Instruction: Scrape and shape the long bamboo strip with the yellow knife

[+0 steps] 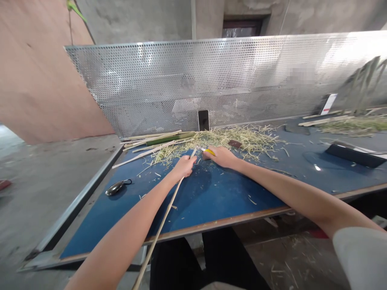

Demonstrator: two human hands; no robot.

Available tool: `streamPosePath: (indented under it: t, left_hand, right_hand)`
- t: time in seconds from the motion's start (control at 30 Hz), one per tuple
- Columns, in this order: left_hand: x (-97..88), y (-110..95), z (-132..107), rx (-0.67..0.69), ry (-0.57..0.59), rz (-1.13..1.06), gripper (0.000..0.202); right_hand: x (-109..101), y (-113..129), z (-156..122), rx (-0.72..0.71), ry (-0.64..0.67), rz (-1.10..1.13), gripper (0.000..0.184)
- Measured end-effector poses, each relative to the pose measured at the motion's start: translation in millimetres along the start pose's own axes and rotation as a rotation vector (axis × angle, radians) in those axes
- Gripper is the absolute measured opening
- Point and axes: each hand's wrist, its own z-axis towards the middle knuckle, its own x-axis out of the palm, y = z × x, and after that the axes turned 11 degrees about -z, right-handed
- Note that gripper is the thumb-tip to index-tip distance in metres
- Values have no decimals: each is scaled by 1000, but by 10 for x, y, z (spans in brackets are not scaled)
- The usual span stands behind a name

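My left hand (185, 166) is closed around a long pale bamboo strip (165, 219), which runs from the lower edge of the view up past my fingers. A small curl hangs off the strip below the hand. In my right hand (224, 157) is a utility knife with a yellow handle (209, 152), its tip pointing left toward the strip's upper end. Whether the blade touches the strip I cannot tell. Behind both hands lies a heap of thin shavings (254, 139), with a small brown block (234, 143) on it.
On the blue tabletop (208, 201), a dark shiny oval object (115, 188) with a loop lies left. A green bamboo piece (157, 139) and pale strips lie behind. A phone (203, 120) leans against the perforated metal panel (157, 80). A dark angled tray-like object (353, 156) sits right.
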Motion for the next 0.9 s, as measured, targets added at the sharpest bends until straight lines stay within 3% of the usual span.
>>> streamPosePath:
  t: [0.2, 0.63, 0.9]
  left_hand:
    - [3, -15, -53, -3, 36, -53, 52]
    - [61, -59, -147, -28, 75, -128, 46]
    - [19, -103, -95, -54, 126, -148, 53]
  right_hand:
    - [-13, 7, 0, -59, 5, 10, 54]
    - [-67, -45, 38, -26, -4, -27, 62]
    - [-173, -68, 83, 39, -29, -120, 66]
